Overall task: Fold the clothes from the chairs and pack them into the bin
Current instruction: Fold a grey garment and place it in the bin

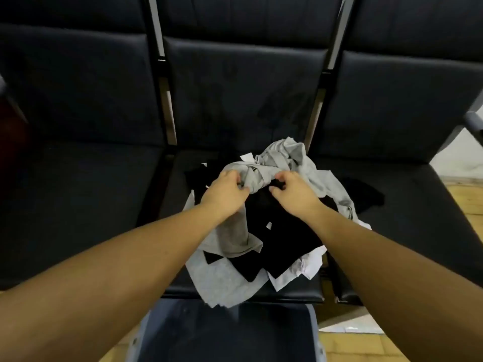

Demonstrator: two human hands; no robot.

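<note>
Head view: left hand [224,190] and right hand [292,190] both pinch bunched grey garment [257,173] atop pile on middle chair [243,100] — bin [224,333] directly below, nearer person, equally reachable.

clothes [261,231]: grey, black, white; crumpled; middle chair [235,100] | bin [230,333]: below

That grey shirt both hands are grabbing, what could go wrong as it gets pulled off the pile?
1. The left hand and right hand grip the grey shirt bunched and tangled with black clothes; lifting may drag those along.
2. Pale pieces already hang over the seat's front edge and could slide off, perhaps beside the bin rather than in it.
</note>
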